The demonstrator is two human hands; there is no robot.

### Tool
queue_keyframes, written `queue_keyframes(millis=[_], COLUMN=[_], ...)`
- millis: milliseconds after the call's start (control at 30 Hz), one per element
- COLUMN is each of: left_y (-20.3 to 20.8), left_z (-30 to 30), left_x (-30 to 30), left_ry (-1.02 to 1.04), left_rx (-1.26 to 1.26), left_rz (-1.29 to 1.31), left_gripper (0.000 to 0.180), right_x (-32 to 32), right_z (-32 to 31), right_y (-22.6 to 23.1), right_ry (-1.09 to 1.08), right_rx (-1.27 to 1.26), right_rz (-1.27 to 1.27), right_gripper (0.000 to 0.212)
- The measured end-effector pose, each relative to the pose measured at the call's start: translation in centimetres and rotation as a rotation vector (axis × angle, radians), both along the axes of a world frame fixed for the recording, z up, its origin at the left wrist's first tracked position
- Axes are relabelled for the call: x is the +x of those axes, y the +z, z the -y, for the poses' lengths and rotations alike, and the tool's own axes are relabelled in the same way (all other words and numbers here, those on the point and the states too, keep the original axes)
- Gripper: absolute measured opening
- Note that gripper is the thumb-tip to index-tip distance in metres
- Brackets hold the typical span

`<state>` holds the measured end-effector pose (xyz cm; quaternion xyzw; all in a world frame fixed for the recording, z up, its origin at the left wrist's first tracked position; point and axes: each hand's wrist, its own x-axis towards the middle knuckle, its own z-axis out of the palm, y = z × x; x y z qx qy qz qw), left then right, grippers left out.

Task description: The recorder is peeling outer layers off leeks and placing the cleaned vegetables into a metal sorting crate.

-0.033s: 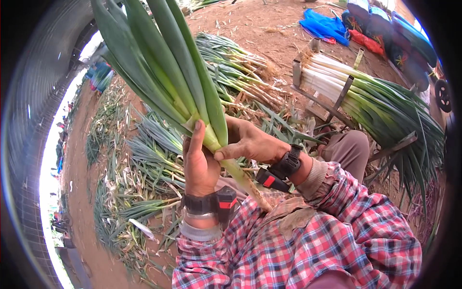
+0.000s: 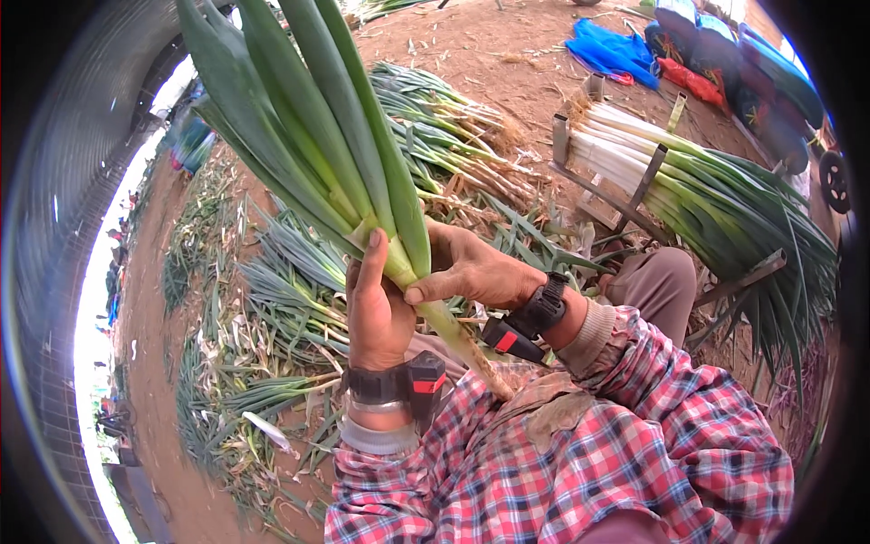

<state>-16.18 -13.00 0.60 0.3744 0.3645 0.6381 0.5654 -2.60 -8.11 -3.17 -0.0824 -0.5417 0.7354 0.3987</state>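
Above brown soil (image 2: 149, 381), two hands (image 2: 480, 270) grip one leek (image 2: 352, 172) near one metal rack (image 2: 642, 186).

No text, labels, brands, numbers or signs legible anywhere in view. Nearest candidates: left-wrist black device (image 2: 421, 370) and right-wrist black device (image 2: 521, 346), each with a red patch (image 2: 430, 386), no characters resolvable. Blue sheeting (image 2: 612, 54) and red bag (image 2: 691, 80), upper right: too small to tell if anything's printed on them
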Motion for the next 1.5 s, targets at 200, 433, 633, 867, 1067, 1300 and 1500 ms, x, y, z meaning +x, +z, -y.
queue_keyframes(millis=[200,433,633,867,1067,1300,1500], left_y=[0.0,-1.1,-1.5,-0.8,0.3,0.0,0.4], left_z=[1.2,0.6,0.9,2.0,3.2,3.3,3.5], left_x=[-0.2,-1.2,-2.9,-5.5,-2.3,-1.4,-0.9], left_ry=[-0.008,0.105,0.221,0.279,0.244,0.175,0.241], left_rx=[0.044,-0.008,-0.067,0.073,0.070,0.059,0.022], left_rz=[-0.003,-0.005,0.125,0.146,0.078,0.109,0.064], left_gripper=[0.055,0.046,0.033,0.049,0.052,0.047,0.046], right_x=[-0.4,-1.2,2.4,14.4,1.8,-1.3,-1.3], right_z=[0.4,1.7,4.3,5.5,2.5,2.7,3.0], right_y=[1.6,1.4,-0.9,-10.0,-0.9,2.3,1.0], right_ry=[0.138,-0.094,0.088,-0.197,-0.291,-0.325,-0.469], right_rx=[0.009,0.118,0.109,0.604,0.198,0.234,0.520], right_rz=[-0.026,0.131,0.301,1.521,0.197,0.388,0.312], right_gripper=[0.061,0.035,0.023,0.024,0.032,0.016,0.016])
